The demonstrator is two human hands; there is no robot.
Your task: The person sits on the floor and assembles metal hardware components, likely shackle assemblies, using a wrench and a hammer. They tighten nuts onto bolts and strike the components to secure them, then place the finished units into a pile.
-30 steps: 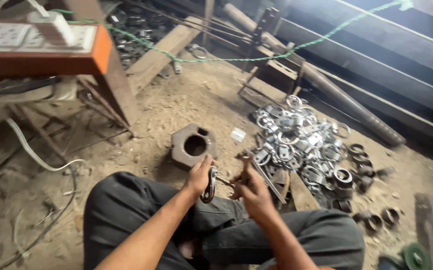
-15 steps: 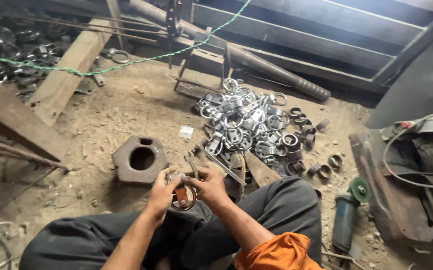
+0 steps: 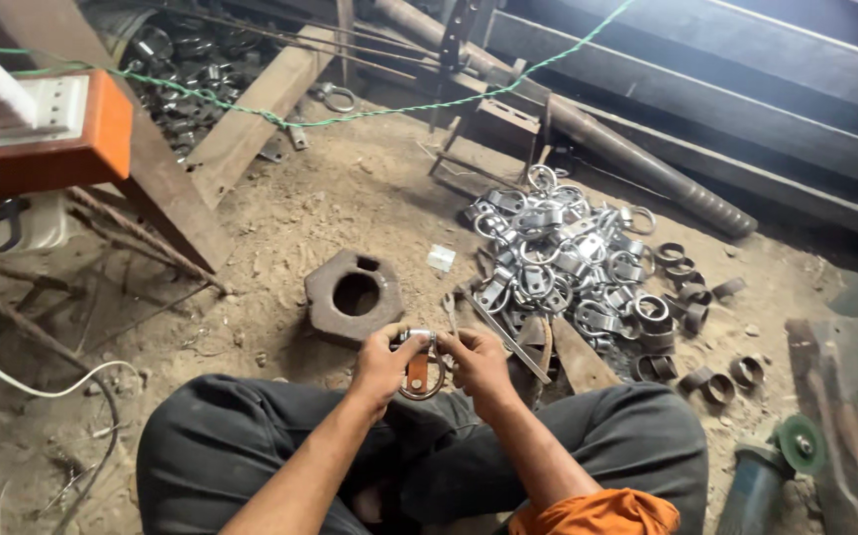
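- Since the earlier frame the view has swung left; the orange box (image 3: pixel 48 139) shows again.
- The ring clamp (image 3: pixel 419 365) sits above the lap, gripped by left hand (image 3: pixel 381 363) and right hand (image 3: pixel 477 363).
- Best done pinching both sides evenly, I judge.
- Block (image 3: pixel 354 295) just ahead; clamp pile (image 3: pixel 558 263) beyond.

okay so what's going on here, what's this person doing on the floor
A person sits cross-legged on a dirt floor, both hands together over the lap. The left hand and right hand hold a small metal ring fitting between them. A rusty hexagonal block lies just ahead, and a pile of similar metal ring parts sits to the right.
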